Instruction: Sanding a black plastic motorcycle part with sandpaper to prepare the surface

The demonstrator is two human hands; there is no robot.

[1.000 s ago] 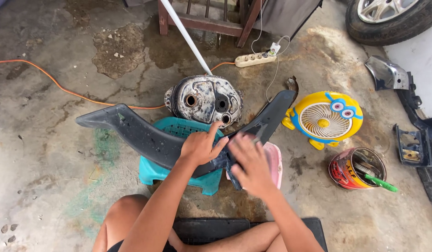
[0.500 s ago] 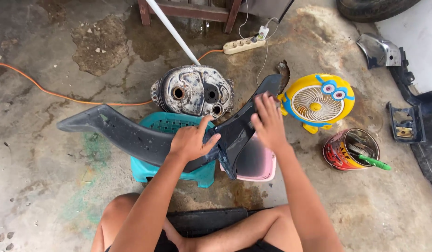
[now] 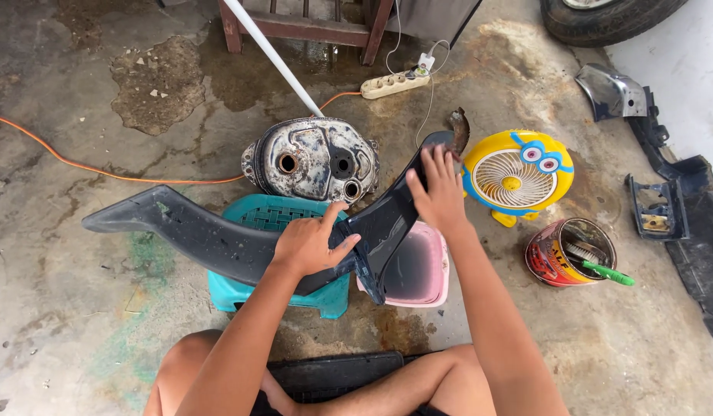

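Observation:
A long dark curved plastic body panel (image 3: 194, 231) lies across a teal plastic stool (image 3: 275, 219). My left hand (image 3: 310, 245) presses on the panel's middle, index finger stretched out. My right hand (image 3: 437, 192) lies flat on the panel's raised right arm, near its tip. A pink plastic tub (image 3: 419, 270) sits under that right arm. Behind the stool stands a worn metal fuel tank (image 3: 314, 158) with round openings.
A yellow toy-faced small fan (image 3: 518, 177) stands to the right, a tin can (image 3: 568, 254) with a green-handled brush beside it. Dark vehicle parts (image 3: 672, 200) lie far right, a power strip (image 3: 395, 82), orange cable (image 3: 79, 162) and white pipe (image 3: 275, 58) behind. A black mat (image 3: 333, 374) is at my legs.
My right hand slid from the panel's middle up along its right arm toward the tip. My left hand stayed on the middle. The view shifted a little.

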